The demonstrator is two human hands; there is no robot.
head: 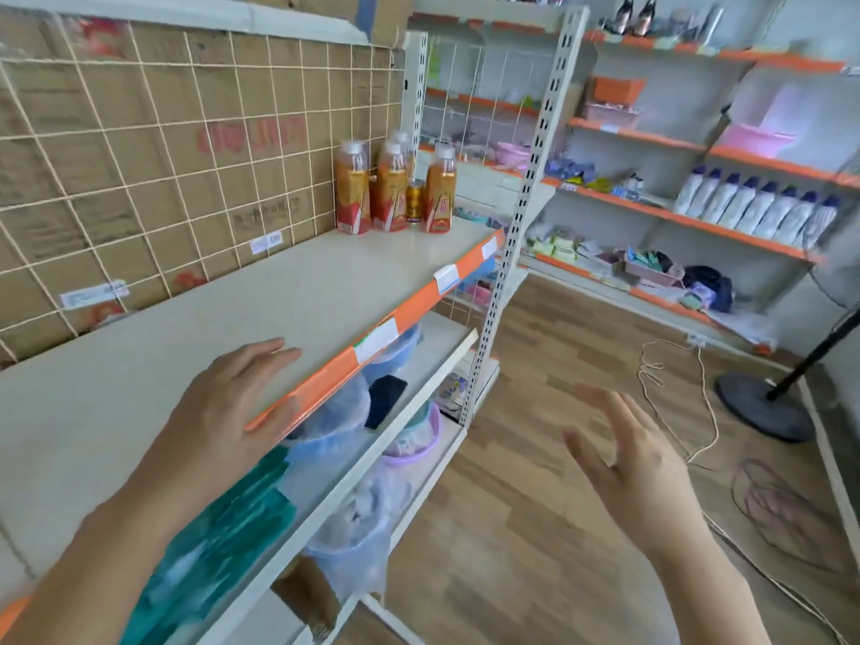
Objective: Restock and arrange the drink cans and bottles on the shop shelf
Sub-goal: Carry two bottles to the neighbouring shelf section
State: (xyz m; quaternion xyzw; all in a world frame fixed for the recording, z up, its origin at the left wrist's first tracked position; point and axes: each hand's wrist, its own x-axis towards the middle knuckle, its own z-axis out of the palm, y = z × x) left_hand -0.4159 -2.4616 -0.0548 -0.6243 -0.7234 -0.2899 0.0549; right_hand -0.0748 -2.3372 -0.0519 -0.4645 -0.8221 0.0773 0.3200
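- Head view: the left hand (232, 402) is spread flat, palm down, fingers straight, at the front edge of the cream shop shelf (186, 328). It holds nothing, and whether it touches the board cannot be told.
- The right hand (637, 467) is out in the air over the wood floor (535, 412), fingers straight and fanned apart, holding nothing; it is blurred.
- At the far end of the same shelf, well apart from both hands, stand orange drink bottles (390, 188) with white caps, upright and close together.
- A small gold can (415, 201) stands upright between two of the front bottles.
- Behind the shelf is a white wire grid (163, 155) with brown cardboard (116, 86) at its back.
- An orange price strip (419, 300) with white labels runs along the shelf's front edge.
- On the shelf below lie blue plastic basins (335, 421) and a purple basin (419, 435).
- A row of white bottles with blue caps (754, 202) stands on the shelving by the far wall.
- A fan base (763, 407) sits on the floor to the right, with a pale cord (698, 398) lying near it.
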